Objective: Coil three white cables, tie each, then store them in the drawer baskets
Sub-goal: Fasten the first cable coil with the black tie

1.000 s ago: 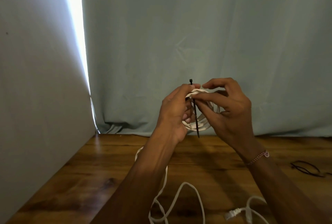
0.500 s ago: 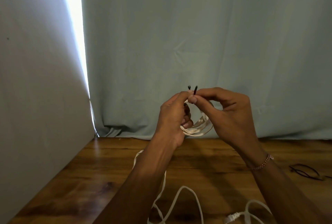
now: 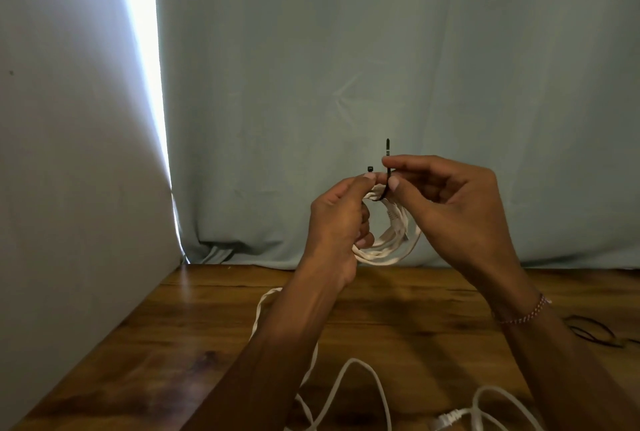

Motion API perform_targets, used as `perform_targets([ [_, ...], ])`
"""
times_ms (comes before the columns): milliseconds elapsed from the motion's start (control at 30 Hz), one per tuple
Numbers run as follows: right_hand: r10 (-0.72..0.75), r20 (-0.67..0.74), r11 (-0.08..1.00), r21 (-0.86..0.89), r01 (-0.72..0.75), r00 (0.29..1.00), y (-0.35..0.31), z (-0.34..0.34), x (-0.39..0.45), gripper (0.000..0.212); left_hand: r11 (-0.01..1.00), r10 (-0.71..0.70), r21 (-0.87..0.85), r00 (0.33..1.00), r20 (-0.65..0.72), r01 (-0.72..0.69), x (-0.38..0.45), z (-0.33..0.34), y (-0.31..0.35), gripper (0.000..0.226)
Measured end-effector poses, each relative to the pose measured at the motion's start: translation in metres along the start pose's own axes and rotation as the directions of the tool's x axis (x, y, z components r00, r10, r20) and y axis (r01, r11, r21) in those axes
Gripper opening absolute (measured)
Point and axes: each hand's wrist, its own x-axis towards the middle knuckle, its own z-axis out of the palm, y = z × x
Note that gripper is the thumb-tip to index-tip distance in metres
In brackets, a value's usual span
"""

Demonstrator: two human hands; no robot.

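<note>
A coiled white cable [image 3: 391,243] hangs in the air above the wooden table [image 3: 207,344], in front of the curtain. My left hand [image 3: 337,223] grips the coil's left side and pinches the head end of a black zip tie [image 3: 387,178] at the top. My right hand [image 3: 453,212] pinches the tie's tail, which sticks up above my fingers. The tie loops under the top of the coil. Loose white cables [image 3: 353,392] lie on the table below my arms.
A pale blue curtain [image 3: 381,67] hangs behind the table, with a bright gap at its left edge. A grey wall [image 3: 69,153] borders the table's left side. Several black zip ties [image 3: 595,332] lie at the table's right edge.
The zip tie went from hanging straight down beside the coil to wrapped round its top, both ends now pointing up. My right hand has pulled the tail higher.
</note>
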Motion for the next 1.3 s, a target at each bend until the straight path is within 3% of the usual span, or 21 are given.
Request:
perform_targets([
  [233,-0.027,0.052,0.999,0.047,0.025,0.998,0.002,-0.003,0.002,0.029,0.998,0.058,0.022,0.998,-0.021,-0.057,-0.002,0.002,0.0,0.015],
  [333,-0.219,0.006,0.964,-0.151,0.217,0.976,0.007,-0.004,0.003,0.023,0.996,0.069,0.052,0.997,-0.016,-0.068,-0.003,0.004,0.0,0.017],
  [433,-0.443,0.011,0.844,-0.332,0.421,0.896,0.011,-0.004,0.003,0.016,0.995,0.072,0.076,0.997,-0.009,-0.071,-0.007,0.007,-0.002,0.023],
  [633,-0.607,-0.014,0.676,-0.534,0.507,0.795,0.027,-0.004,0.0,0.017,0.994,0.085,0.07,0.996,-0.001,-0.085,-0.01,0.011,0.0,0.019],
  [767,-0.636,0.008,0.628,-0.576,0.523,0.772,0.034,-0.004,-0.001,0.019,0.994,0.093,0.06,0.996,-0.007,-0.092,-0.011,0.012,0.002,0.015],
  [1033,-0.622,-0.112,0.702,-0.519,0.488,0.775,0.036,-0.002,0.0,0.013,0.992,0.102,0.08,0.994,-0.03,-0.099,-0.013,0.013,0.003,0.014],
  [1300,-0.608,-0.122,0.721,-0.497,0.482,0.784,0.039,-0.001,0.0,0.014,0.991,0.11,0.085,0.992,-0.06,-0.105,-0.014,0.014,0.004,0.015],
])
